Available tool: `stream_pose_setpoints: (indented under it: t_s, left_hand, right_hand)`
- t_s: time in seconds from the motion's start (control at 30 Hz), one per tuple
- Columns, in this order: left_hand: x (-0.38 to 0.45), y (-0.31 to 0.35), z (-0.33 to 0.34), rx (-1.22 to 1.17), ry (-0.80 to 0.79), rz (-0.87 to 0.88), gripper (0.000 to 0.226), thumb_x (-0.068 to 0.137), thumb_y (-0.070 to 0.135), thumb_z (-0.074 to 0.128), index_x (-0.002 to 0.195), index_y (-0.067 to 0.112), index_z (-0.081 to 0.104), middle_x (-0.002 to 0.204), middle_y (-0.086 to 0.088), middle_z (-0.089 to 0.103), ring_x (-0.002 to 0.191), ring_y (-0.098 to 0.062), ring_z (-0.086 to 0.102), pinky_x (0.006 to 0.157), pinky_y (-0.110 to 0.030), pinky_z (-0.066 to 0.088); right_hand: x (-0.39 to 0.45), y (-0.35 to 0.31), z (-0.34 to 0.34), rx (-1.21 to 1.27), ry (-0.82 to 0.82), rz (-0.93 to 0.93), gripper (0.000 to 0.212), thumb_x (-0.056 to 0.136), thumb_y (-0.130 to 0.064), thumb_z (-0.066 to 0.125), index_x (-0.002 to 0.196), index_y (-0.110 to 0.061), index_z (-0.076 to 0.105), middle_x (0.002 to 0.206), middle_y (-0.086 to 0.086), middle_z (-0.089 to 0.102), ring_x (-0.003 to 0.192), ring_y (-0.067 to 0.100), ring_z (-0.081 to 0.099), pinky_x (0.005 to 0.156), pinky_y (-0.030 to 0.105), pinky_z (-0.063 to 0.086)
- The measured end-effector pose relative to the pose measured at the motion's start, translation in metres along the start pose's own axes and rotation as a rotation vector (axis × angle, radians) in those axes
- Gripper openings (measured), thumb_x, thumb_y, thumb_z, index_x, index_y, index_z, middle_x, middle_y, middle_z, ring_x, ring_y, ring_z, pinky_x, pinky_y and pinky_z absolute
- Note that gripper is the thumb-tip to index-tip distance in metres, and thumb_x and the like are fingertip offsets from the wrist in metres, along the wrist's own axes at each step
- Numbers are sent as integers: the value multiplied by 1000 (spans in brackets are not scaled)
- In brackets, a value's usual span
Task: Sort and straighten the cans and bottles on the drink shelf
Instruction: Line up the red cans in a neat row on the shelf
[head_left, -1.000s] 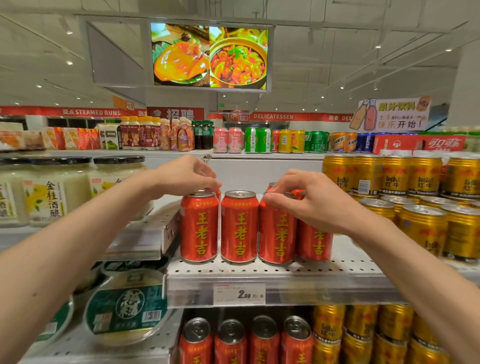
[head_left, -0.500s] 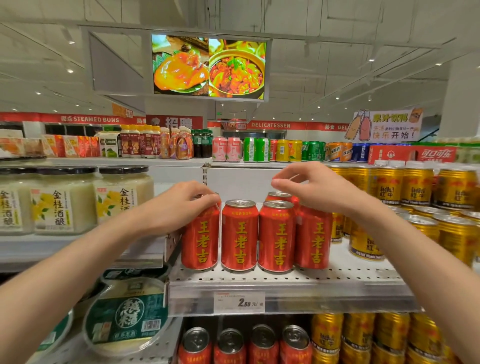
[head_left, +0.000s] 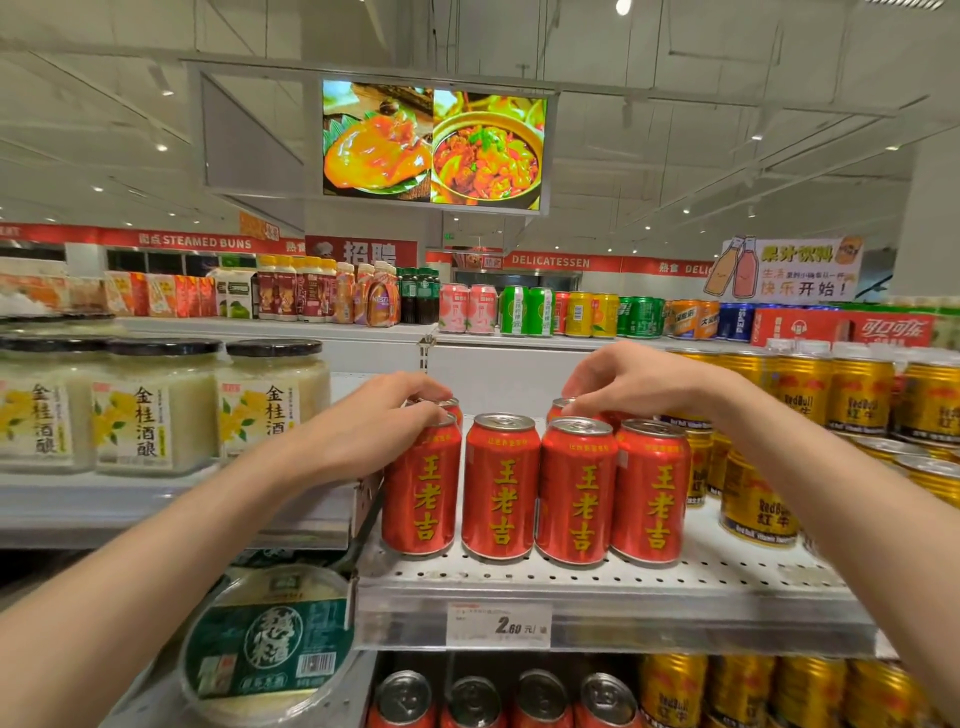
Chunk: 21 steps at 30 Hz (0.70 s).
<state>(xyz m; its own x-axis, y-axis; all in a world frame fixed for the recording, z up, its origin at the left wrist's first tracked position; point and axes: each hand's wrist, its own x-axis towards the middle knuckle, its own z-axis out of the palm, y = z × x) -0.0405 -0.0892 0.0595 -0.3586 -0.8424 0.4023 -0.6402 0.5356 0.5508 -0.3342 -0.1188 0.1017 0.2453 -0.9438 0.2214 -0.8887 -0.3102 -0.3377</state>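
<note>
Several red herbal-tea cans stand upright in a straight front row on the perforated metal shelf (head_left: 571, 578): the leftmost can (head_left: 422, 493), two middle ones (head_left: 501, 488), and the rightmost (head_left: 652, 493). My left hand (head_left: 374, 423) grips the rim of the leftmost can, its fingertips reaching a second-row can (head_left: 451, 404) behind. My right hand (head_left: 641, 384) hovers over the row and pinches the top of a back-row red can (head_left: 560, 404), mostly hidden behind the front cans.
Gold Red Bull cans (head_left: 758, 499) crowd the shelf right of the red row. Glass jars of rice wine (head_left: 156, 410) stand on the left shelf, with a green-lidded tub (head_left: 270, 644) below. More red and gold cans (head_left: 472, 699) fill the lower shelf. A price tag (head_left: 498, 626) hangs on the edge.
My right hand let go of the front cans and reached back to a rear can. The rightmost red can now stands in line with the others. My left hand stayed on the leftmost can.
</note>
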Motion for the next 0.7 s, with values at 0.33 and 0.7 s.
stream_pose_setpoints:
  t_s: [0.33,0.7]
  left_hand:
    - [3,-2,1,31,33,26,32,100,25,52,131,21,62,124,10,60,110,-6,56,81,-12,43]
    - [-1,2,1,216,49,75,34,103,28,46,131,19,63,137,1,60,124,-12,51,104,-32,41]
  right_hand:
    - [34,-33,20,133,-24,-141,22,86,-33,79,101,-18,75,95,-3,79,90,15,75,87,37,61]
    - [32,-40,19,158,-7,-151,27,92,-36,72,114,-21,74,108,-8,76,101,8,70,93,33,59]
